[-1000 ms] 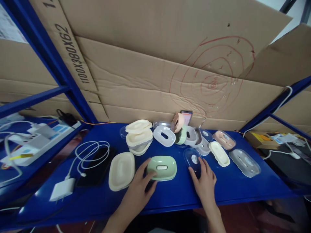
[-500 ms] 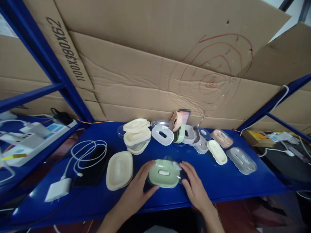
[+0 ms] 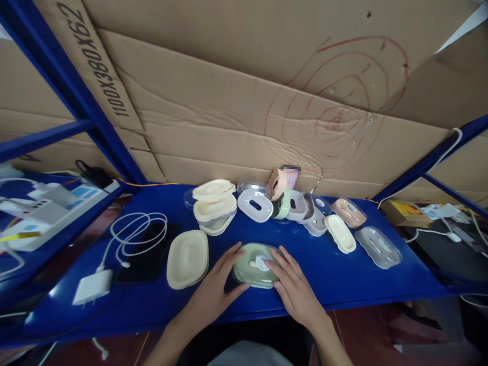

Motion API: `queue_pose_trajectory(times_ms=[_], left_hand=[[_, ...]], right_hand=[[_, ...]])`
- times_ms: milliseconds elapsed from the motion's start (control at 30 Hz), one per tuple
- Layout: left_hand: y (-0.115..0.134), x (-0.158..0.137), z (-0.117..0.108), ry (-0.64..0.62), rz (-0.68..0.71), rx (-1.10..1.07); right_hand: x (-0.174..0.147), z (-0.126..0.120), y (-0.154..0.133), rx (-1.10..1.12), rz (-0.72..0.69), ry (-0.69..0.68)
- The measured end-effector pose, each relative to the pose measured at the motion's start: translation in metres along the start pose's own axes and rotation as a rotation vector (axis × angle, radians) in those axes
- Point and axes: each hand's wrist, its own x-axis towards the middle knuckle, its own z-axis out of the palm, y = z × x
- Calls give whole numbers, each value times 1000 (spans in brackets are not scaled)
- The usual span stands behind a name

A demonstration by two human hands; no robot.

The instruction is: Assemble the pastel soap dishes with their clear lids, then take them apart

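In front of me on the blue shelf sits a green soap dish (image 3: 249,278), with a clear lid (image 3: 263,262) carrying a round white sticker lying over its top. My left hand (image 3: 215,279) grips the dish's left end, fingers at the back and thumb at the front edge. My right hand (image 3: 299,287) holds the right end of the lid, fingertips on its top beside the sticker and thumb near the front rim. The right end of the dish is partly hidden by that hand. To the left lie cream soap dishes (image 3: 188,258), nested together.
Behind are stacked cream dish parts (image 3: 214,209), a lilac insert (image 3: 254,205) and several grey and green parts. Lidded pink (image 3: 348,212) and grey (image 3: 378,247) dishes lie right, near a cream tray (image 3: 340,234). A charger (image 3: 92,287) and black phone (image 3: 142,259) are left.
The clear lid has moved left over the green dish, its sticker now above the dish's middle. My right hand has shifted left with it. My left hand stays at the dish's left end.
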Motion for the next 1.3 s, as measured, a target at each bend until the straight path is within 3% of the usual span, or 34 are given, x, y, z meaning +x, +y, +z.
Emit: queue_pose_trajectory(times_ms=[333, 633, 933, 1300], left_hand=[[3, -2, -2, -15, 1, -82], [9, 4, 1, 28, 89, 97], [15, 2, 4, 62, 108, 231], [15, -1, 6, 61, 122, 280]], right_hand=[[1, -3, 3, 118, 112, -41], [5, 1, 8, 189, 193, -35], [9, -3, 8, 198, 158, -71], [4, 1, 4, 112, 121, 5]])
